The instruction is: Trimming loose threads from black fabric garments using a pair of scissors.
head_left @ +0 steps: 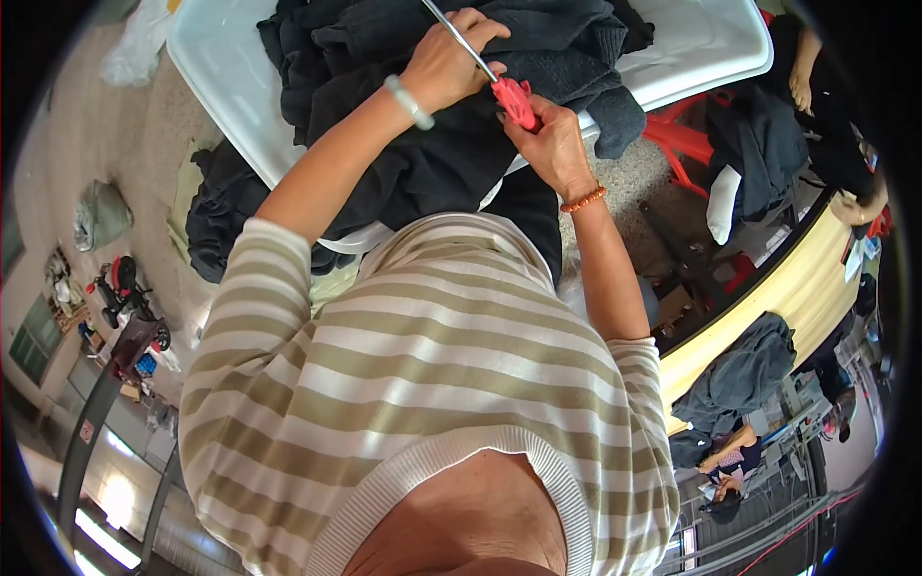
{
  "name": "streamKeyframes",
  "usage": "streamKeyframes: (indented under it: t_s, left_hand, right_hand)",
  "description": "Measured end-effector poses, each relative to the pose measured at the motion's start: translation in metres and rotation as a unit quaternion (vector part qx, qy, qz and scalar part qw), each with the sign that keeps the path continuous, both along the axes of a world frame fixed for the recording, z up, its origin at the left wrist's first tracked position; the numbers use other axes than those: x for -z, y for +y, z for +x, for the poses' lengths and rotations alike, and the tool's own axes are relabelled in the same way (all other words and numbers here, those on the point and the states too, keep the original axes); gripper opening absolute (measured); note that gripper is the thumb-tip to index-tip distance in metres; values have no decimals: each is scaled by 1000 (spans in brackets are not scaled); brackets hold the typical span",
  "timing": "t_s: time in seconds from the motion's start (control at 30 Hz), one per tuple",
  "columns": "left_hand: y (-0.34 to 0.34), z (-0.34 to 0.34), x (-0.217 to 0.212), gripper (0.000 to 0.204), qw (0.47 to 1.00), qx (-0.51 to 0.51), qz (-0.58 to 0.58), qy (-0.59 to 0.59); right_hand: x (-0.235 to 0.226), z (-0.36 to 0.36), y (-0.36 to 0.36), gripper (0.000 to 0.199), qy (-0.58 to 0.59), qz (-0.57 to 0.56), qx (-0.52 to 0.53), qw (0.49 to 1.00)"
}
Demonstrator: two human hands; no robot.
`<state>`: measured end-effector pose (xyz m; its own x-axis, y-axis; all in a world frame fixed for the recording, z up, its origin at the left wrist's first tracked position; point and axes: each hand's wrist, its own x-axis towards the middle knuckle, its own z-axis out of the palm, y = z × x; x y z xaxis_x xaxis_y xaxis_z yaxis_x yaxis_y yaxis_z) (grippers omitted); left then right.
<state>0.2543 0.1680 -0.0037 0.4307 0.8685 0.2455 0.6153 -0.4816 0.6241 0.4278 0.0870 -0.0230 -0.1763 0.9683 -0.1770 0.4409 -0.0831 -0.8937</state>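
Observation:
My right hand (559,152) is closed on the red plastic handle (517,102) of a tool with a long thin metal rod (463,40). The rod slants up and left and runs off the top of the picture. My left hand (449,62) lies over dark garments (384,48), its fingers and thumb apart. The rod crosses in front of that hand, and I cannot tell whether the fingers touch it. Below both hands, a black garment (423,168) hangs over the near side of a white plastic tub (226,86) heaped with dark clothes.
More dark clothing (226,206) is piled left of the tub. A red plastic stool (677,144) stands to the right, near another person's hand (800,88). A curved wooden table (691,379) with a dark garment (740,374) is at my right. A scooter (125,288) stands far left.

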Motion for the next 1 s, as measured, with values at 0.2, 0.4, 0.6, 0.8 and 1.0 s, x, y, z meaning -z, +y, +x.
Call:
streamKeyframes:
  t_s: [0.2,0.4,0.6,0.8,1.0]
  left_hand:
    - [44,-19,55,9,999,-26,-12,-40]
    - [43,-10,7,43,993,68,-41,93]
    - [47,-10,49,19,992,3,-12,123]
    - [89,-78,101,18,879,-217,-326,-271]
    - [79,-21,26,15,999,-45,0,-13]
  right_hand:
    - [-21,-9,7,14,86,-34,23,995]
    - [-3,-10,17,11,110,-17,39,993]
    - [-8,-5,12,15,129,-66,-12,989]
    - [-25,-22,27,16,156,-77,-12,985]
    - [-30,-13,44,24,49,-18,96,994]
